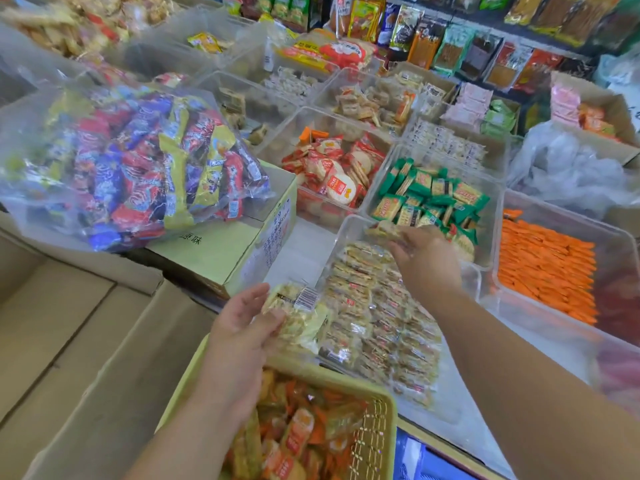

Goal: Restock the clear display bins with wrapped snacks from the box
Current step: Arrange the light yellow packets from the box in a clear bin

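The left hand (242,323) grips several wrapped snacks (299,318), the right hand (427,259) one pack (381,231) above one bin (446,410).

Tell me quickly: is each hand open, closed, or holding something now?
Left hand: holds a stack of wrapped snacks.
Right hand: holds a wrapped snack over the clear bin.
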`<state>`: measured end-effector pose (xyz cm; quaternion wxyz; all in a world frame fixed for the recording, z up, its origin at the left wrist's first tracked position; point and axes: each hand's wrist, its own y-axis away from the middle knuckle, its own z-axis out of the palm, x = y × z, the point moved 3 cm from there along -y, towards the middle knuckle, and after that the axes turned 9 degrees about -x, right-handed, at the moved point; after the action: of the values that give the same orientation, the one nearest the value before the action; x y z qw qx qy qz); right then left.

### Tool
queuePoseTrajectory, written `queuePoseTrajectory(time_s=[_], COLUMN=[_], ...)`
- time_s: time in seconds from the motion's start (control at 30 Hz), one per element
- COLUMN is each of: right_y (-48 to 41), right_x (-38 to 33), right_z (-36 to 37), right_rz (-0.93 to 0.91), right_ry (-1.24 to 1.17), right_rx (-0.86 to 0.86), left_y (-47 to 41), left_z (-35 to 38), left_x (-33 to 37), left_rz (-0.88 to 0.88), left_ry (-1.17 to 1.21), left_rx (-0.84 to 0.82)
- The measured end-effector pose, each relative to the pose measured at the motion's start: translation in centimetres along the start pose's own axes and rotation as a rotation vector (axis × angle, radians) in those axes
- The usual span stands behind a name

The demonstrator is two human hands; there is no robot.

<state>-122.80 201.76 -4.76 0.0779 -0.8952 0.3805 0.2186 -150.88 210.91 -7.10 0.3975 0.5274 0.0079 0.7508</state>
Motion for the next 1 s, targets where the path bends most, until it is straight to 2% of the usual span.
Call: queuePoseTrajectory(time_s=[0.1,0.2,0.3,0.37,0.5,0.6,0.7,0.77,0.87,1.0], right_y=[-2.7,-3.7,-3.8,-3.7,-3.0,-1.0,2.9,6.4,10.9,13.3], right_x=[0.0,0.0,-0.1,0.3,0.5,-1.0,-3.4,-4.9,-6.0,-4.4], right_z=[3.0,6.0,7.3,7.5,6.4,4.7,2.4,1.0,-0.3,-0.6], right_rz=[0.034,0.088,0.051,0.037,0.038,-0.020,-0.162,-0.325,-0.511,-0.502], right_ry=[0.109,0.238,0.204,0.192,0.203,0.190,-0.032,-0.172,-0.280,-0.375], right_rx=[-0.161,-0.404,-0.463,-0.494,-0.490,-0.387,-0.273,-0.296,-0.330,-0.261], left_y=[-0.2,-0.3,-0.1,0.2,1.6,2.8,3.2,3.4,3.5,3.1], left_z=[-0.9,-2.1,-2.6,-2.5,-1.7,-0.9,-0.4,0.0,1.3,4.0], left_x=[0.0,-0.1,0.6,1.3,2.9,4.0,4.3,4.1,3.5,2.2], left_rz=[-0.024,-0.059,-0.007,0.088,0.412,0.667,0.790,0.762,0.627,0.445], left_ry=[0.071,0.132,0.084,-0.070,-0.560,-0.883,-0.995,-0.962,-0.888,-0.881], left_rx=[0.010,0.017,-0.033,-0.031,-0.072,-0.123,-0.151,-0.173,-0.222,-0.356])
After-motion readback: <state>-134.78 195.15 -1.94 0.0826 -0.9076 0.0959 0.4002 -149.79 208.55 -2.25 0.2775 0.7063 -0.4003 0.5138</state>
